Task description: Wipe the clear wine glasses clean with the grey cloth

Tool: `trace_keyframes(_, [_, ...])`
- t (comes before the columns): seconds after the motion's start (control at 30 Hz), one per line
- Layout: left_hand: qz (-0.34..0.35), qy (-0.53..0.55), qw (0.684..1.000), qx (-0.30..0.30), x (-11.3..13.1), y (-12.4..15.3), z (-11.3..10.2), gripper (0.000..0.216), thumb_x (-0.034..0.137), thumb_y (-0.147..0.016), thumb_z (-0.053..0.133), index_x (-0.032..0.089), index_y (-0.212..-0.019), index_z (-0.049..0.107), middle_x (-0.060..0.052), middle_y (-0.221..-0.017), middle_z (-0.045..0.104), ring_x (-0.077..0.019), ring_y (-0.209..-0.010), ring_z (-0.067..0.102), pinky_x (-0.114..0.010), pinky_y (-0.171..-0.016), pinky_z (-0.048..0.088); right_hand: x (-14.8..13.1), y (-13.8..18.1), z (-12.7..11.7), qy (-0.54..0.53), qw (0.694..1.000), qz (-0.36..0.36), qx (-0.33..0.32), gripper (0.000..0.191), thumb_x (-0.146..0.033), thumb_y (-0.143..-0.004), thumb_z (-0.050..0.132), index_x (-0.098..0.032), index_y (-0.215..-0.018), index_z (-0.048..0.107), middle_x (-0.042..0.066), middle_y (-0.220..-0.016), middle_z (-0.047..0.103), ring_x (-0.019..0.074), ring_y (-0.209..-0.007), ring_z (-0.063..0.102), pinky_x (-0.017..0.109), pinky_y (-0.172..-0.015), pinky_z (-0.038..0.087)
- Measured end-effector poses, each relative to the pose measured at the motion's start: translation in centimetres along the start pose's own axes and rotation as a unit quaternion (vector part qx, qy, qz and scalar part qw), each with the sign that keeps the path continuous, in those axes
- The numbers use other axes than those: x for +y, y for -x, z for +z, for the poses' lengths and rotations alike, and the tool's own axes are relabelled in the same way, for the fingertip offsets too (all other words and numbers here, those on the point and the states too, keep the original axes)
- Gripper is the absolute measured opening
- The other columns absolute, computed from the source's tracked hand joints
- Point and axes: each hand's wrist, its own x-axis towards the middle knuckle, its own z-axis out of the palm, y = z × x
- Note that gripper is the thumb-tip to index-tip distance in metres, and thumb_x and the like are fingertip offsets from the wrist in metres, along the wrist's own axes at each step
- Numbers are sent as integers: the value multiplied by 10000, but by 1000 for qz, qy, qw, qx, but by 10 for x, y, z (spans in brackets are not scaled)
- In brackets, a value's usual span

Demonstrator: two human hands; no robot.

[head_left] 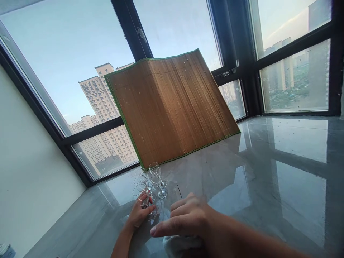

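My left hand is closed around the stem of a clear, small-stemmed glass, whose foot is close to the grey stone surface. Several more stemmed glasses are grouped just behind it, some overlapping so their outlines are hard to separate. To the right, my right hand hovers with its thumb stretched toward the left hand and its fingers partly bent, holding nothing that I can see. Below that hand lies a pale greyish thing, perhaps cloth, mostly hidden by the hand and forearm.
A brown bamboo mat with green edging leans against the dark window frame behind the glasses. The polished grey surface mirrors the windows. A white wall stands at left, and a blurred bluish thing sits at the lower left corner.
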Motion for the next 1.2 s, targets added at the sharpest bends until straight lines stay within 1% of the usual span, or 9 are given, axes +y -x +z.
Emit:
trace_keyframes(0.07, [-14, 20, 1000, -8, 3, 1, -1, 252, 446, -686, 722, 212, -746, 649, -111, -1182, 666, -334, -1185, 579, -367, -903, 517, -1, -1, 0, -5, 1000, -5, 9, 408, -337, -878, 560, -158, -1232, 656, 1, -713, 631, 123, -616, 557, 248, -663, 475])
trace_keyframes(0.17, [-22, 34, 999, -28, 8, 2, -2, 281, 465, -701, 720, 203, -757, 634, -102, -1107, 672, -303, -1084, 615, -340, -821, 532, -3, -2, -2, -6, 1000, -9, 6, 395, -344, -892, 541, -150, -1214, 662, -1, -708, 635, 117, -605, 552, 244, -662, 472])
trace_keyframes(0.37, [2, 29, 999, -22, 10, 1, -4, 231, 412, -692, 733, 204, -717, 636, -87, -964, 669, -294, -1039, 617, -349, -838, 519, -3, 0, -5, 7, 1000, 15, 4, 429, -345, -850, 572, -167, -1235, 641, -7, -711, 617, 123, -602, 548, 275, -705, 484])
trace_keyframes(0.6, [-1, 21, 1000, -11, 4, 1, -1, 193, 387, -680, 735, 218, -725, 654, -95, -1071, 671, -337, -1247, 541, -387, -985, 472, -3, 0, -5, -3, 1000, 8, 16, 456, -324, -830, 566, -181, -1257, 638, -12, -703, 587, 130, -608, 540, 275, -716, 480])
trace_keyframes(0.8, [-15, 37, 999, -18, 2, 0, 0, 214, 409, -684, 725, 211, -715, 650, -88, -1059, 683, -323, -1191, 562, -383, -953, 496, -2, -1, -5, -24, 1000, 1, 21, 458, -323, -821, 559, -171, -1245, 640, -24, -673, 551, 121, -581, 510, 263, -676, 463])
trace_keyframes(0.97, [-27, 71, 997, -17, 3, 2, -2, 241, 429, -658, 741, 203, -687, 662, -109, -1100, 684, -338, -1218, 542, -400, -970, 496, 9, 2, -1, -36, 998, 9, 44, 603, -196, -663, 556, -199, -1263, 625, -46, -648, 511, 116, -545, 464, 251, -599, 422])
trace_keyframes(1.07, [-52, 94, 994, -8, 6, 4, -2, 293, 471, -618, 780, 205, -698, 686, -129, -1242, 650, -364, -1296, 492, -427, -1007, 482, 23, 6, 1, -14, 996, 59, 61, 628, -146, -600, 536, -196, -1217, 643, -67, -628, 458, 92, -509, 401, 241, -572, 390])
trace_keyframes(1.13, [-64, 113, 991, -8, 9, 5, -3, 317, 481, -604, 801, 197, -690, 690, -151, -1294, 628, -385, -1330, 461, -443, -1020, 472, 35, 11, 1, 6, 990, 130, 57, 614, -99, -612, 526, -184, -1207, 647, -78, -614, 417, 75, -494, 357, 224, -554, 364])
trace_keyframes(1.2, [-62, 129, 990, -15, 11, 6, -5, 316, 466, -601, 815, 185, -676, 693, -173, -1273, 638, -405, -1357, 428, -458, -1029, 460, 48, 16, 0, 3, 979, 203, 30, 562, -85, -666, 545, -171, -1213, 640, -75, -629, 418, 65, -502, 329, 208, -527, 330])
